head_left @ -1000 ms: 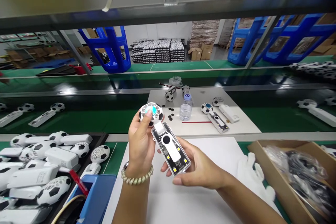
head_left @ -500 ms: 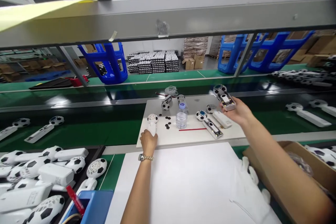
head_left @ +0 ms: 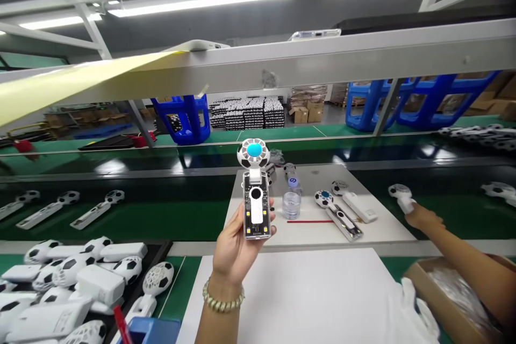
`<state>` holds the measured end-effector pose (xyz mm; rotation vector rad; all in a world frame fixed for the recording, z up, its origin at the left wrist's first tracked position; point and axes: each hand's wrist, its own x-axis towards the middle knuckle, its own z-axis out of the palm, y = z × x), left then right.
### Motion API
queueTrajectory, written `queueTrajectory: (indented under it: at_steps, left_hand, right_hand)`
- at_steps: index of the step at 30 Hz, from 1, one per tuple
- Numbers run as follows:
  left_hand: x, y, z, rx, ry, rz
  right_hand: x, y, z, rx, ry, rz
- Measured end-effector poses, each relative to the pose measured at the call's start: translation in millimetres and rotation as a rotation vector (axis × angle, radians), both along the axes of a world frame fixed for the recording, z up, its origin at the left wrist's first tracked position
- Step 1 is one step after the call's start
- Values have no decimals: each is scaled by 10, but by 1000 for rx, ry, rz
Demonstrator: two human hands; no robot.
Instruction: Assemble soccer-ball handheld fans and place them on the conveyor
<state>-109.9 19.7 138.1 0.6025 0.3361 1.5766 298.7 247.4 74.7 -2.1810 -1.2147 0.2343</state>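
My left hand (head_left: 237, 244) is raised in the middle, palm up, gripping a handheld fan (head_left: 255, 193) upright by its handle. The fan has a football-patterned head with a blue centre, and its uncovered handle shows a black circuit board. Out to the right, my right hand (head_left: 423, 217) has its fingers around the handle of a white football-headed fan (head_left: 400, 192) over the green belt. On the white board (head_left: 306, 234) between them lie an opened fan (head_left: 342, 221) and a white-backed fan (head_left: 360, 207), beside a water bottle (head_left: 291, 204).
A black tray piled with fans (head_left: 100, 282) and a blue bin (head_left: 155, 329) stand at left. More fans (head_left: 97, 209) lie on the belt (head_left: 161, 220). A carton (head_left: 447, 301) and white gloves (head_left: 411, 309) are at right. A shelf beam (head_left: 242, 72) crosses overhead.
My left hand has risen from the board and now holds an opened fan facing me. My right hand has moved right and down to the belt. The view has tilted up.
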Motion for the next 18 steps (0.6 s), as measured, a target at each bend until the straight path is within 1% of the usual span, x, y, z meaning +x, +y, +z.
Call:
queueTrajectory:
  at_steps: [2,4,7,9,11,14,16,18]
  left_hand:
    - [49,-52,17,11,-39,-21]
    - [82,-71,19,5,-67,-29]
    - [122,-68,17,-3,-104,-39]
    - [149,-65,20,-6,-121,-46]
    - [175,-70,26,-9,-127,-49]
    - [207,-87,32,-20,-125,-53]
    - [225,-101,33,-27,-127,-55]
    - [242,-111,33,-29,-130,-54]
  right_hand:
    - [-43,86,23,-104,-33,-18]
    - [-184,162,112,-119,-70,42]
    - [-563,181,317,-30,-145,245]
    - [-880,91,455,50,-177,417]
    - [-1197,-86,574,121,-191,591]
    - [-1591,-472,705,206,-180,812]
    - [-1772,-763,763,286,-101,934]
    - [-1889,-1040,796,359,36,1038]
